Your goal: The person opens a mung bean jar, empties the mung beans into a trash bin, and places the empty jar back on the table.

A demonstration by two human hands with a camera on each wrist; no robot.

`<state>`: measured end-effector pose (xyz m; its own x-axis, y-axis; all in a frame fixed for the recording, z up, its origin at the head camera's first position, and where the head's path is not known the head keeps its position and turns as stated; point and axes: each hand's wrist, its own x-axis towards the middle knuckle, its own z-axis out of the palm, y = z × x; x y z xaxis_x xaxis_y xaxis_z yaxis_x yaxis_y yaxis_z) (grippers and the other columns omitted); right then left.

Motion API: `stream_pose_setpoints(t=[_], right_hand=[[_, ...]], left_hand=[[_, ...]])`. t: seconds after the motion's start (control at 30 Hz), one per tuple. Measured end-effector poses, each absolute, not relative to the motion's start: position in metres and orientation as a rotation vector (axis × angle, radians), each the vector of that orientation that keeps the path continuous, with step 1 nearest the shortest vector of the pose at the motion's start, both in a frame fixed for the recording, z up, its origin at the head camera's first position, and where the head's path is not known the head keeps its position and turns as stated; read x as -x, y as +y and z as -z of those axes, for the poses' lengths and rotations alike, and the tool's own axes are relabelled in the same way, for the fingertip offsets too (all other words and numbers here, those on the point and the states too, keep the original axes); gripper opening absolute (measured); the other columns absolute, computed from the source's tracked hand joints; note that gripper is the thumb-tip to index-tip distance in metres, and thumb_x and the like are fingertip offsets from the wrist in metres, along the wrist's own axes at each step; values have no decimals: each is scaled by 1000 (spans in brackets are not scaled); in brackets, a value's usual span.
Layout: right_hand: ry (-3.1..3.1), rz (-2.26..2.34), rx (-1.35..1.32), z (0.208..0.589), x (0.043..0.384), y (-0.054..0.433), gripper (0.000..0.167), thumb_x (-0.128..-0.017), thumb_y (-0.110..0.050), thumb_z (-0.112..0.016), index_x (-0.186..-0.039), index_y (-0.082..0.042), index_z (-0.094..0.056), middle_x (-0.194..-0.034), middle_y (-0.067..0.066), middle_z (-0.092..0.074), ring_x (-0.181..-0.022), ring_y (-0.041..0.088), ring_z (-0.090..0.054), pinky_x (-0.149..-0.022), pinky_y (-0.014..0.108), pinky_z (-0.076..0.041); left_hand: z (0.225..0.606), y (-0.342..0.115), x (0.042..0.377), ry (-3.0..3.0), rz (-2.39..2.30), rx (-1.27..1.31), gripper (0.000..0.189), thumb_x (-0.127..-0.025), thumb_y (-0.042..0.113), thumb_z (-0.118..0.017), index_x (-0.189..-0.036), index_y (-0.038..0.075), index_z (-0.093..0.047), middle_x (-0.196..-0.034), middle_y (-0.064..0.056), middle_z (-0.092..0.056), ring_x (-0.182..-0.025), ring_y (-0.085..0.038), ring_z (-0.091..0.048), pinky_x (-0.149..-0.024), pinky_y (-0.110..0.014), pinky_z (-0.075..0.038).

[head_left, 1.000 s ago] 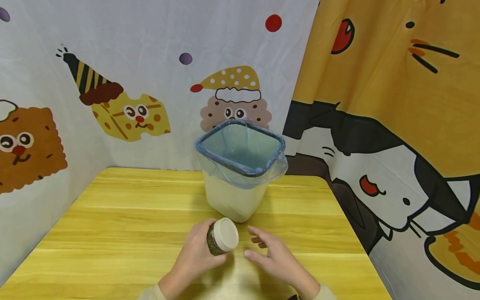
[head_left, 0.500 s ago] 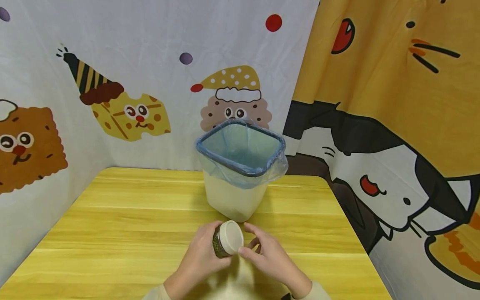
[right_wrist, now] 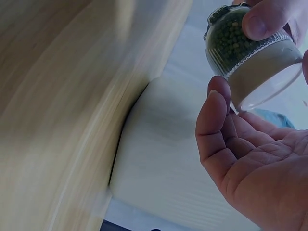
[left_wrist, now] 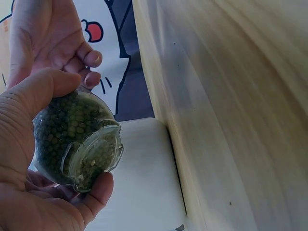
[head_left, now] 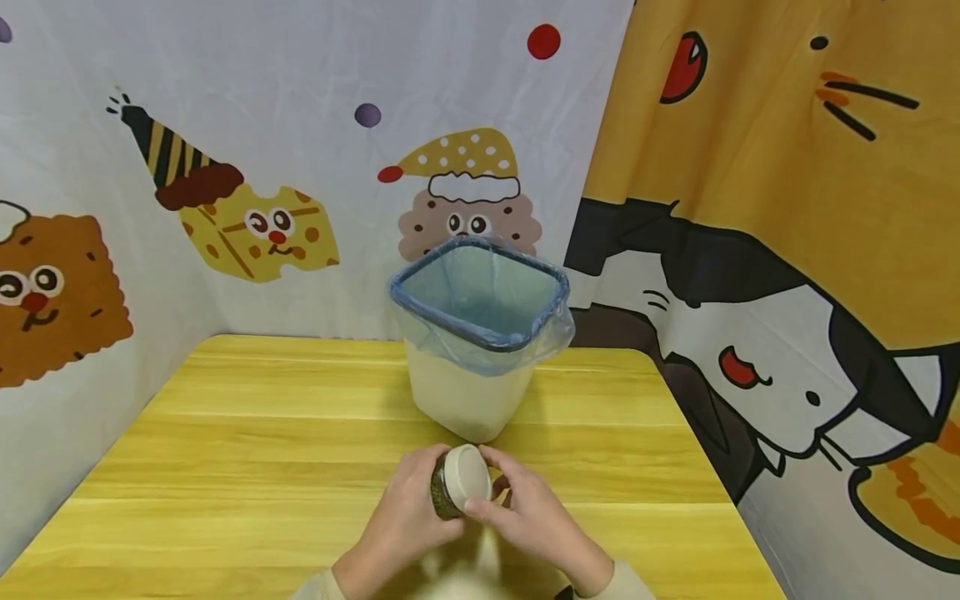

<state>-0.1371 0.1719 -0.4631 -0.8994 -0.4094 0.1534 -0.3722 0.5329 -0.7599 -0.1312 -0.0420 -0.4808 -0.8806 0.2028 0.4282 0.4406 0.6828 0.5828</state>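
Observation:
A small clear jar [left_wrist: 67,127] full of green beans, probably mung beans, is gripped round its body by my left hand [head_left: 401,512]. It tilts, its cream lid [head_left: 467,477] facing up and right in the head view. My right hand [head_left: 528,512] is at that lid, thumb on the near side and fingers round the far edge. In the right wrist view, fingertips [right_wrist: 219,89] meet the lid's rim while a left-hand finger lies over the glass. The left wrist view shows the jar's moulded glass base, with the lid hidden behind.
A white bin [head_left: 465,396] with a blue rim and clear bluish liner [head_left: 555,337] stands on the wood-grain table [head_left: 262,433], just beyond the hands. Cartoon-printed curtains [head_left: 300,75] hang behind and to the right.
The right hand has moved left to the jar, and its thumb and fingers have closed on the lid. The left hand has brought the jar slightly to the right.

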Motion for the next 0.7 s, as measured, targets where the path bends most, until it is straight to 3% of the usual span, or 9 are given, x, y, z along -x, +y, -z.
stream_pose_setpoints(t=[0.2, 0.37, 0.47, 0.7], right_hand=[[2806, 1213, 638, 457, 135, 164, 82, -96, -51, -78, -157, -4, -49, -132, 7, -69, -90, 8, -63, -71, 24, -54], [2874, 1116, 599, 452, 135, 156, 85, -96, -61, -72, -158, -7, -50, -151, 13, -62, -118, 21, -68, -93, 39, -59], [2884, 1109, 596, 451, 136, 153, 85, -97, -62, -69, -156, -3, -51, -153, 17, -60, -128, 30, -66, -97, 46, -60], [2907, 1211, 488, 454, 134, 150, 77, -99, -57, -67, -148, 1, -57, -144, 15, -65, -119, 27, -68, -92, 41, -61]], left_hand=[[484, -41, 133, -2522, 965, 553, 85, -58, 21, -101, -131, 3, -62, -118, -7, -71, -106, -21, -67, -86, -41, -62], [484, -41, 133, -2521, 942, 563, 86, -59, 25, -101, -132, 2, -62, -120, -8, -71, -109, -24, -68, -89, -43, -63], [484, -41, 133, -2518, 935, 564, 86, -58, 25, -100, -132, 1, -63, -120, -8, -72, -110, -25, -69, -91, -44, -63], [483, -37, 133, -2488, 949, 628, 86, -61, 24, -101, -134, 1, -61, -121, -9, -71, -110, -24, -68, -92, -45, -62]])
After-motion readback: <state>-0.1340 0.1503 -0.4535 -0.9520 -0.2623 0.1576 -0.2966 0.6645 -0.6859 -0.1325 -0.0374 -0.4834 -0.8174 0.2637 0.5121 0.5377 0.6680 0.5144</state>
